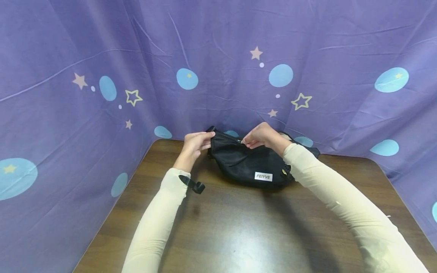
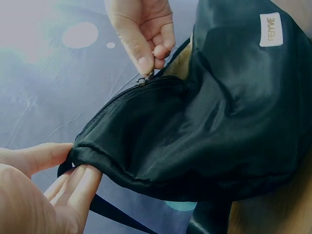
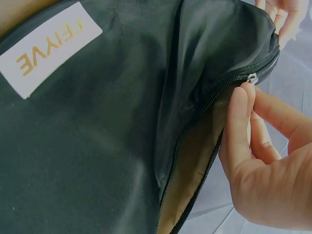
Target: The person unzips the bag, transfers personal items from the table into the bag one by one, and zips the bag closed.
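Observation:
A black fabric bag (image 1: 239,163) with a white FEIYVE label (image 1: 263,176) lies at the far side of the table. Its left top corner is pinched between the thumb and fingers of my left hand (image 1: 196,146). My right hand (image 1: 261,135) pinches the zipper pull (image 3: 252,78) along the top edge. In the right wrist view the zipper (image 3: 187,129) gapes behind the pull, showing a tan lining (image 3: 195,168). Between the pull and the left corner, the zipper teeth are closed. A black strap (image 2: 122,214) hangs below that corner in the left wrist view.
The brown wooden table (image 1: 211,227) spreads in front of the bag. A purple curtain (image 1: 225,38) with stars and blue ovals stands right behind the bag and along both sides. A black band (image 1: 192,184) sticks out from the left sleeve at the wrist.

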Action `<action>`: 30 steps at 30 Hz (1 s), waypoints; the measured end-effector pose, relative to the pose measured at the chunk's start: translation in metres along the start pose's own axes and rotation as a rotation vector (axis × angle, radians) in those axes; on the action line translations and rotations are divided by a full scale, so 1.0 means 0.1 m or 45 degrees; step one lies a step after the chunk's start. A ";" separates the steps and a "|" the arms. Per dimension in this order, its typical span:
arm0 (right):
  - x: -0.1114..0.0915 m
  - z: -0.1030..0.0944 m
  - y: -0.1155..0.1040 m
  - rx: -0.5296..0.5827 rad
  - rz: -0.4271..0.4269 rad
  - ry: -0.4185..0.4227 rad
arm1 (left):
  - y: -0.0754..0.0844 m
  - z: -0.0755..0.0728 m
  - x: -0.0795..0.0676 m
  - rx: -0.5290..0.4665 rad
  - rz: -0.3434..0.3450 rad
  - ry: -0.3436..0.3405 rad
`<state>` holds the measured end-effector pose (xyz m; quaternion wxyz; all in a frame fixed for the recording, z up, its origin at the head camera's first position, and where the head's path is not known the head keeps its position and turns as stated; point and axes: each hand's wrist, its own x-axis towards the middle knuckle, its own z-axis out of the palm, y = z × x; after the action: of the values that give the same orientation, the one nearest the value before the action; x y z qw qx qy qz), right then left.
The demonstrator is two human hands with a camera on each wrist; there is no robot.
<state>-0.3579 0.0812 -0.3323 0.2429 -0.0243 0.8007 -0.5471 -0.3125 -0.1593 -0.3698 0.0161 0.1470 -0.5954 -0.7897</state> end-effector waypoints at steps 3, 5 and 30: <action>0.01 -0.02 0.00 -0.023 -0.002 -0.010 | 0.01 -0.03 0.01 -0.058 -0.039 -0.050; 0.02 -0.04 0.01 -0.050 -0.003 -0.007 | 0.01 -0.05 0.01 -0.110 -0.067 -0.086; 0.01 -0.15 0.04 0.000 0.033 -0.115 | 0.02 -0.17 0.11 0.013 0.016 -0.219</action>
<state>-0.3639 0.0952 -0.3325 0.2860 -0.0384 0.7892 -0.5422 -0.3193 -0.1783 -0.3744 -0.0309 0.0750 -0.5995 -0.7962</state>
